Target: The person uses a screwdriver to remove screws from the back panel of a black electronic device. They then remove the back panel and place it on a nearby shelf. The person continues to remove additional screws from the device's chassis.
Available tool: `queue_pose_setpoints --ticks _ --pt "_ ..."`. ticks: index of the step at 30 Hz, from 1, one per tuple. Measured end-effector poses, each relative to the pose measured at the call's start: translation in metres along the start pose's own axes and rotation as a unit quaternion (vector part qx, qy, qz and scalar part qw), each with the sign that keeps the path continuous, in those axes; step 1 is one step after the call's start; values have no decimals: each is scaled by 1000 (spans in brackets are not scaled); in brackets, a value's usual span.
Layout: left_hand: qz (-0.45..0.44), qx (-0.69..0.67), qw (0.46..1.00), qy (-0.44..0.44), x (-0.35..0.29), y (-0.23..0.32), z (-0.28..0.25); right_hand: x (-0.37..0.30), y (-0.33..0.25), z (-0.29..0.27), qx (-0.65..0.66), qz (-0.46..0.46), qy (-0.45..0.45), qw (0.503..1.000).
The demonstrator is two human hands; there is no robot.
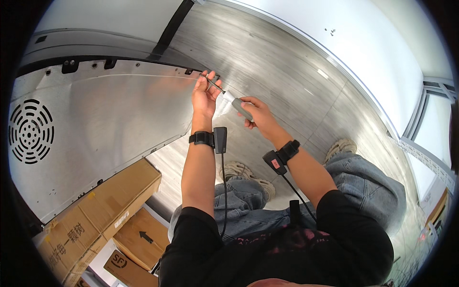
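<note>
A screwdriver (242, 108) with a grey and white handle and a long thin shaft slants up and left toward the far right corner of a large silver metal panel (119, 110). My right hand (259, 115) is wrapped round the handle. At the shaft's far end, my left hand (204, 98) is closed, its thumb and fingers about the metal. The tip lies by the panel's dark edge; my fingers partly hide it, and whether a screw sits there I cannot make out. Slotted vents and several holes mark the panel.
Cardboard boxes (107, 205) are stacked beside the panel's near edge at lower left. Grey wood-look floor (267, 52) lies beyond my hands. A white wall panel (363, 57) stands to the right. Black wrist devices (220, 140) trail cables toward my body.
</note>
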State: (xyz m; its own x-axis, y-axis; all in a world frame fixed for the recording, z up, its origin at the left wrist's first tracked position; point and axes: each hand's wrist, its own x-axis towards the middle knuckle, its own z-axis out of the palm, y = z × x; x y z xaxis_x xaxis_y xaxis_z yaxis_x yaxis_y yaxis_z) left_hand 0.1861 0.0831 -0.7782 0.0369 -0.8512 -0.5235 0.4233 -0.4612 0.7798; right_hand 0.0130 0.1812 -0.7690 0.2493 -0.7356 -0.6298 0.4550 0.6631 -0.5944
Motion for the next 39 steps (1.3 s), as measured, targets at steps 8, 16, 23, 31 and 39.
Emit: queue_pose_setpoints --ticks 8,16,23,31,39 --pt "7 0 1000 22 3 -1 0 4 0 2 37 -8 -11 999" --pt "12 10 999 45 2 1 4 8 3 0 138 23 -52 989" --pt "3 13 998 56 2 4 3 9 1 0 120 26 -47 991" --pt "2 37 994 103 5 2 8 28 30 0 -127 -127 59 982" --pt "13 82 986 143 12 0 1 19 5 2 -57 28 -8 998"
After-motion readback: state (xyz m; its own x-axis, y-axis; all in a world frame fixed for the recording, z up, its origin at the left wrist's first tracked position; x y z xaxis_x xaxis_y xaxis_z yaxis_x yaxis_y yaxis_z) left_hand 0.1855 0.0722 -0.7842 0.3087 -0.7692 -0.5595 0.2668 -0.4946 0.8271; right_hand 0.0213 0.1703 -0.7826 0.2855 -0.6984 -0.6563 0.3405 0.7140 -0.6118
